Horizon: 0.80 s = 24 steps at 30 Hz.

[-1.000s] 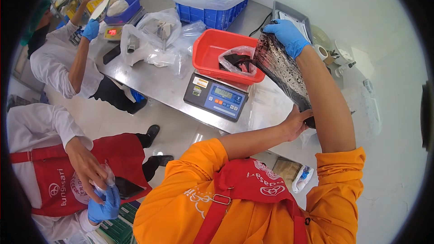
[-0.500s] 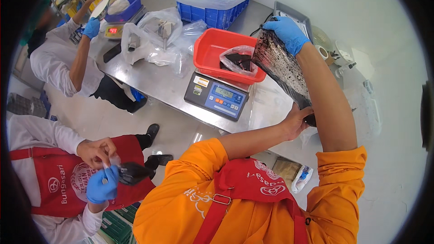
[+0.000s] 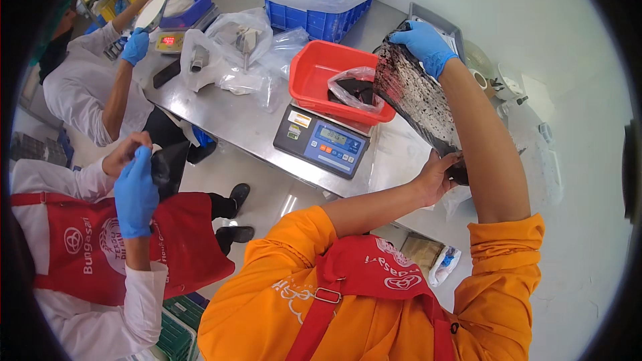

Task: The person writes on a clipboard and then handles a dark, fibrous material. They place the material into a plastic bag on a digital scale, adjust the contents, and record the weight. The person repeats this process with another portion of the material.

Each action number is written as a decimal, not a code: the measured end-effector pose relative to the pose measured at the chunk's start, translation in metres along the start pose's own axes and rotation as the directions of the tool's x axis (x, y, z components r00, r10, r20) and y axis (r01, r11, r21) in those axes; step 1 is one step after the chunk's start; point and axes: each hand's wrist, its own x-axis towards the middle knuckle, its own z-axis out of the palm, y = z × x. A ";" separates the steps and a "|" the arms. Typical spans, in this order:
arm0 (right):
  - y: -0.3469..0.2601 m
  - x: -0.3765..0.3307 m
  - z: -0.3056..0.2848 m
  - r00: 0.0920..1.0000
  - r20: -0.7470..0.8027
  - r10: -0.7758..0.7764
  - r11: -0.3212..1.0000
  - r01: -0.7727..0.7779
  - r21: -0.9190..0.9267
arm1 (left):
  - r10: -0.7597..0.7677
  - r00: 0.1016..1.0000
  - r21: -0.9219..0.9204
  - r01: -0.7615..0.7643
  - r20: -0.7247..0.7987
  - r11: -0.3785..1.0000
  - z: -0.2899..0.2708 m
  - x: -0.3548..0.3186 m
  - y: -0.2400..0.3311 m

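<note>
A clear plastic bag [image 3: 411, 93], smeared inside with black specks, is stretched upright beside the red tub. My right hand [image 3: 428, 47], in a blue glove, grips its top edge. Lower down, my bare left hand [image 3: 436, 179] is wrapped around the bag's narrowed end, where dark material gathers; part of that end is hidden behind my right forearm. The red tub [image 3: 309, 70] sits on a digital scale [image 3: 322, 144] just left of the bag. Inside the tub lies a small open clear bag [image 3: 356, 88] holding something black.
At the left, a co-worker in a red apron [image 3: 80, 247] handles a dark pouch [image 3: 170, 164]. Another person in white [image 3: 93, 87] holds a white scoop [image 3: 154, 10]. A lined blue crate [image 3: 321, 21], plastic bags with a metal scoop [image 3: 246, 43] and a grey tray [image 3: 435, 20] stand on the steel table.
My hands keep almost the same hold on the speckled bag. The red-aproned co-worker's hands have risen, and the dark pouch has moved up with them.
</note>
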 end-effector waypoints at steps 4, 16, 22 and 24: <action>-0.002 0.001 -0.002 0.999 0.037 -0.035 0.995 0.038 -0.089 | 0.012 1.000 -0.001 -0.012 0.020 1.000 -0.003 0.001 -0.002; 0.002 0.002 -0.001 0.990 0.074 -0.123 0.956 0.138 -0.258 | 0.005 0.999 -0.026 -0.003 0.049 1.000 -0.006 -0.001 -0.006; -0.003 -0.007 -0.009 0.983 0.063 -0.171 0.858 0.181 -0.481 | -0.020 0.999 -0.064 0.022 0.038 0.998 -0.010 0.005 -0.011; -0.015 -0.021 -0.012 0.983 0.090 -0.159 0.785 0.181 -0.593 | -0.019 0.999 -0.072 0.021 0.028 0.997 -0.005 0.000 -0.005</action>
